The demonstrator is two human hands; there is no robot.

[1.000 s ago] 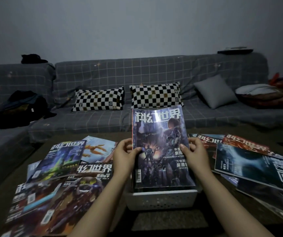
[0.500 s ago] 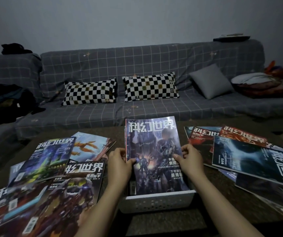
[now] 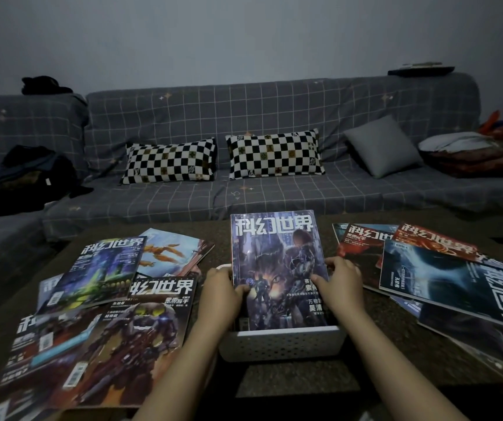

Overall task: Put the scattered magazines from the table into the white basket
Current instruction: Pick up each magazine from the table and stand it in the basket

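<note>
- Dark speckled desk [image 3: 305, 381] carries two loose spreads of magazines: a left spread [image 3: 104, 314] and a right spread [image 3: 444, 275], both still outside the white basket [image 3: 280, 341], so we judge most of the task undone.
- White perforated basket sits between the spreads, near the desk's front edge; the held magazine [image 3: 277, 268] stands in it, lower edge hidden behind the near wall, its top leaning away from us toward the sofa [image 3: 244, 123].
- We read its long axis as running bottom to top, title uppermost, cover facing us.
- We see the risk as this: the magazine rises well above the low wall, so if let go at this lean it could flop backward or tip the light basket.
- Our left hand [image 3: 221, 294] grips the spine edge, thumb on the cover; our right hand [image 3: 341, 285] clasps the opposite edge, fingers over the cover.
</note>
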